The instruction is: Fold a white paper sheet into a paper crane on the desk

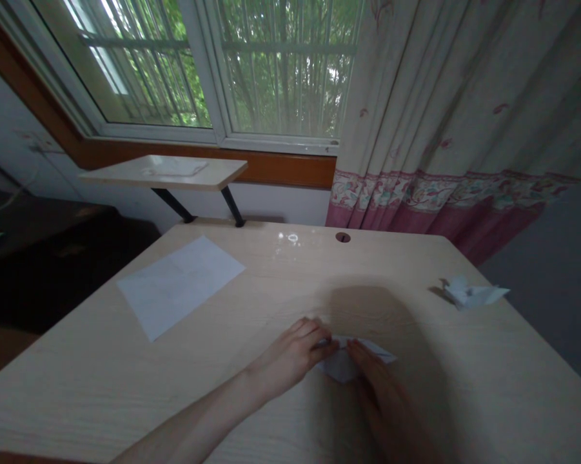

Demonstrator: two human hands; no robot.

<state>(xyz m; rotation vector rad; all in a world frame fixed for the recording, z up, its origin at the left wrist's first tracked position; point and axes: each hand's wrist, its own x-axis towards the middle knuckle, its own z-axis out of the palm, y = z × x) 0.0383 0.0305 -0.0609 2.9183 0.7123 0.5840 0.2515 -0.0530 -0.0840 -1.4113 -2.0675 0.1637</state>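
A small piece of folded white paper (342, 370) lies on the table in front of me, with creased, angled edges. My left hand (300, 348) grips its left side, fingers curled and the thumb laid along the top. From the right, my right hand (380, 383) presses on the same paper with its fingers held together, the fingertips close to my left thumb. A pointed corner of the paper sticks out to the right beyond my right fingers. Both hands cover parts of the folds.
A flat white sheet (181, 287) lies on the left of the wooden table (251, 309). Near the right edge sits a folded paper figure (474, 293). A raised shelf (126, 173) stands at the back left, below the window. A round cable-hole cover (343, 238) is near the back edge.
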